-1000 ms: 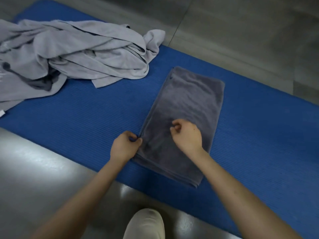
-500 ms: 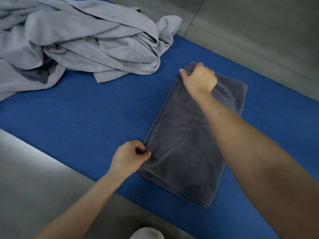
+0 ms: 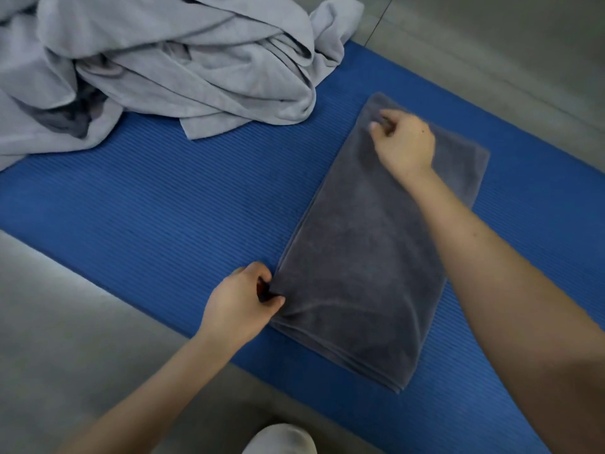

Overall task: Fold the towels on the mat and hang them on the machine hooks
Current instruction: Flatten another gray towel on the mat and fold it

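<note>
Grey towel point(image 3: 366, 257) (folded), left hand point(image 3: 239, 306), right hand point(image 3: 406, 142) — pinching corners

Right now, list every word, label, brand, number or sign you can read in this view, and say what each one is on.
There is no readable text in this view.
dark grey towel: plain, no label or print showing.
light grey towel heap: plain, no tag showing.
blue mat: ribbed surface only, no brand.
The bits of the dark grey towel under the left hand and right hand are hidden.
</note>
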The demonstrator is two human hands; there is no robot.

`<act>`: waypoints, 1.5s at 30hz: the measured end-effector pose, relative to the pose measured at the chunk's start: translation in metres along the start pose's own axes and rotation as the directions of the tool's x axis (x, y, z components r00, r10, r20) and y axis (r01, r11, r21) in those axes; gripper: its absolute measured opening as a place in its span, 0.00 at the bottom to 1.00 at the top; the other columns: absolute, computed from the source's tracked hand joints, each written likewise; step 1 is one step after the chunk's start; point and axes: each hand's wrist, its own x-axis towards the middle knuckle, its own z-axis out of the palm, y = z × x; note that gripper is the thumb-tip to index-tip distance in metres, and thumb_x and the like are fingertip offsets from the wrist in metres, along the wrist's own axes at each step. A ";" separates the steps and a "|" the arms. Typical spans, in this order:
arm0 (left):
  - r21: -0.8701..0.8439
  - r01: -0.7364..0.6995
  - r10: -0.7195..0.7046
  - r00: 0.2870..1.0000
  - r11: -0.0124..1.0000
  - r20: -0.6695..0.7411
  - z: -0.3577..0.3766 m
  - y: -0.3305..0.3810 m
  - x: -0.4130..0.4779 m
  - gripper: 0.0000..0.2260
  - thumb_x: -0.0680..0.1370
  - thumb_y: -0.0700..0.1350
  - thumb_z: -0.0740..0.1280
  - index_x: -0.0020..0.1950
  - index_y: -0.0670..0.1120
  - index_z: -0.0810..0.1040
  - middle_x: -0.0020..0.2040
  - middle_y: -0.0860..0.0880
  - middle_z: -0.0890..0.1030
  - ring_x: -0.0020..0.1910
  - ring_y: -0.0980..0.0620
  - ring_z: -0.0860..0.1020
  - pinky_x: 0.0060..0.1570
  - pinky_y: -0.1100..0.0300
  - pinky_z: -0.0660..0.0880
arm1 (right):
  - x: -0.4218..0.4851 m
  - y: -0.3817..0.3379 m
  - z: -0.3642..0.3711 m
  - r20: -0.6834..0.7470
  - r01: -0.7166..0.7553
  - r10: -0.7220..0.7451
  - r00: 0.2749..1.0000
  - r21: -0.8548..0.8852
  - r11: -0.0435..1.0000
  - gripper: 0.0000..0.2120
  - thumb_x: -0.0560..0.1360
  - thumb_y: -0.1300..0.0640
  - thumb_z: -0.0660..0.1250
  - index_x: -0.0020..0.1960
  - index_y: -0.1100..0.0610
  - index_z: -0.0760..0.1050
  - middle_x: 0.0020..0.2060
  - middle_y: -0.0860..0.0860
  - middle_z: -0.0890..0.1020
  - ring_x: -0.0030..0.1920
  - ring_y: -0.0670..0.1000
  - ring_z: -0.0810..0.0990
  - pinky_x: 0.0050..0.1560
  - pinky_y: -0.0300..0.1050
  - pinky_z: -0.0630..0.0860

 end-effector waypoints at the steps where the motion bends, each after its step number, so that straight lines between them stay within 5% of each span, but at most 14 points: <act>1: 0.003 -0.014 0.014 1.000 1.000 -0.003 0.001 0.000 -0.002 0.12 0.72 0.52 0.71 0.50 0.53 0.71 0.46 0.56 0.76 0.44 0.57 0.74 0.39 0.64 0.68 | -0.012 0.013 -0.008 -0.101 0.005 -0.005 0.995 0.003 1.000 0.12 0.75 0.52 0.60 0.52 0.55 0.79 0.45 0.54 0.83 0.48 0.54 0.80 0.51 0.43 0.74; 4: -0.001 -0.028 0.028 1.000 1.000 0.002 0.004 0.000 -0.008 0.15 0.72 0.53 0.71 0.53 0.53 0.70 0.47 0.55 0.76 0.44 0.56 0.74 0.41 0.62 0.70 | -0.053 0.065 -0.031 -0.259 -0.200 0.156 0.953 -0.155 0.967 0.17 0.74 0.52 0.62 0.61 0.57 0.75 0.54 0.58 0.80 0.56 0.60 0.77 0.56 0.49 0.68; 7: 0.012 -0.028 0.029 0.999 1.000 -0.030 0.009 0.003 -0.010 0.14 0.72 0.50 0.70 0.53 0.50 0.70 0.43 0.54 0.76 0.40 0.55 0.73 0.35 0.63 0.67 | -0.077 0.112 -0.036 -0.185 -0.407 0.376 0.908 -0.182 0.895 0.22 0.73 0.48 0.65 0.64 0.56 0.70 0.54 0.58 0.80 0.56 0.62 0.75 0.59 0.54 0.64; 10: 0.004 -0.048 0.048 0.995 0.999 -0.085 0.011 0.008 -0.009 0.12 0.73 0.44 0.70 0.52 0.46 0.71 0.38 0.55 0.76 0.35 0.55 0.73 0.31 0.66 0.64 | -0.079 0.128 -0.031 -0.099 -0.411 0.400 0.911 -0.158 0.898 0.23 0.73 0.48 0.66 0.65 0.53 0.68 0.50 0.56 0.82 0.54 0.60 0.77 0.60 0.54 0.64; 14: 0.068 -0.085 0.094 0.986 0.994 -0.135 0.003 0.015 -0.009 0.13 0.71 0.41 0.69 0.55 0.46 0.73 0.36 0.54 0.77 0.37 0.49 0.76 0.31 0.60 0.65 | -0.074 0.117 -0.033 -0.181 -0.488 0.463 0.868 -0.133 0.863 0.20 0.72 0.56 0.65 0.64 0.51 0.69 0.45 0.53 0.83 0.51 0.57 0.79 0.59 0.51 0.61; 20: 0.164 -0.236 0.256 0.961 0.958 -0.108 -0.019 0.028 0.031 0.19 0.72 0.36 0.67 0.62 0.44 0.72 0.50 0.42 0.78 0.49 0.43 0.76 0.45 0.55 0.69 | -0.147 0.148 -0.057 -0.333 -0.619 0.568 0.753 -0.065 0.782 0.22 0.69 0.55 0.66 0.63 0.52 0.68 0.38 0.55 0.83 0.45 0.58 0.79 0.52 0.51 0.63; 24: 0.321 -0.414 0.442 0.897 0.852 -0.016 -0.018 0.071 0.084 0.21 0.72 0.34 0.65 0.65 0.43 0.70 0.56 0.38 0.75 0.53 0.38 0.75 0.53 0.50 0.70 | -0.231 0.166 -0.067 -0.349 -0.744 0.714 0.607 0.065 0.665 0.25 0.69 0.53 0.69 0.64 0.53 0.66 0.40 0.55 0.84 0.47 0.58 0.80 0.56 0.52 0.63; 27: 0.513 -0.473 0.538 0.843 0.716 0.027 -0.012 0.107 0.115 0.22 0.71 0.33 0.64 0.64 0.42 0.71 0.55 0.36 0.75 0.53 0.35 0.74 0.53 0.46 0.71 | -0.278 0.161 -0.061 -0.299 -0.764 0.745 0.597 0.073 0.641 0.23 0.71 0.50 0.69 0.63 0.53 0.67 0.39 0.51 0.85 0.48 0.57 0.80 0.58 0.52 0.62; 30: 0.658 -0.441 0.609 0.792 0.611 -0.035 -0.005 0.122 0.117 0.20 0.68 0.33 0.67 0.60 0.39 0.75 0.54 0.35 0.74 0.53 0.34 0.71 0.51 0.43 0.69 | -0.301 0.172 -0.067 -0.368 -0.652 0.593 0.716 -0.050 0.757 0.17 0.72 0.48 0.69 0.57 0.54 0.74 0.39 0.50 0.83 0.44 0.57 0.79 0.48 0.50 0.62; 33: 0.561 -0.668 0.823 0.567 0.489 -0.042 0.016 0.113 0.077 0.10 0.70 0.39 0.68 0.50 0.39 0.80 0.45 0.38 0.75 0.43 0.37 0.73 0.42 0.44 0.75 | -0.309 0.205 -0.082 -0.382 -0.279 0.138 0.914 -0.345 0.896 0.15 0.71 0.47 0.65 0.52 0.54 0.79 0.44 0.51 0.82 0.44 0.56 0.78 0.47 0.50 0.64; 36: 0.438 -0.864 0.888 0.383 0.248 0.252 0.041 0.080 0.023 0.17 0.73 0.56 0.60 0.48 0.46 0.82 0.43 0.45 0.75 0.41 0.45 0.74 0.38 0.52 0.77 | -0.302 0.239 -0.098 -0.141 0.110 -0.213 0.967 -0.520 0.847 0.16 0.72 0.47 0.62 0.53 0.53 0.81 0.51 0.52 0.81 0.51 0.53 0.77 0.55 0.53 0.64; 38: 0.456 -0.865 0.817 0.412 0.211 0.403 0.050 0.054 0.002 0.21 0.71 0.62 0.62 0.55 0.51 0.81 0.46 0.48 0.75 0.45 0.49 0.73 0.41 0.54 0.77 | -0.293 0.258 -0.106 -0.025 0.222 -0.282 0.959 -0.554 0.803 0.16 0.73 0.47 0.60 0.54 0.51 0.81 0.51 0.51 0.82 0.48 0.54 0.80 0.54 0.53 0.64; 40: 0.510 -0.825 0.774 0.483 0.244 0.410 0.050 0.036 -0.005 0.26 0.67 0.62 0.70 0.61 0.52 0.79 0.49 0.48 0.74 0.47 0.49 0.74 0.43 0.53 0.77 | -0.284 0.268 -0.111 -0.006 0.255 -0.311 0.950 -0.557 0.790 0.14 0.74 0.50 0.60 0.54 0.49 0.81 0.48 0.50 0.82 0.43 0.54 0.80 0.51 0.51 0.63; 45: 0.515 -0.818 0.796 0.482 0.257 0.368 0.038 0.028 -0.001 0.22 0.64 0.47 0.78 0.57 0.49 0.81 0.44 0.47 0.76 0.40 0.48 0.77 0.33 0.57 0.77 | -0.269 0.267 -0.111 0.002 0.288 -0.349 0.937 -0.571 0.769 0.14 0.67 0.67 0.74 0.49 0.53 0.83 0.38 0.49 0.81 0.36 0.55 0.77 0.46 0.50 0.62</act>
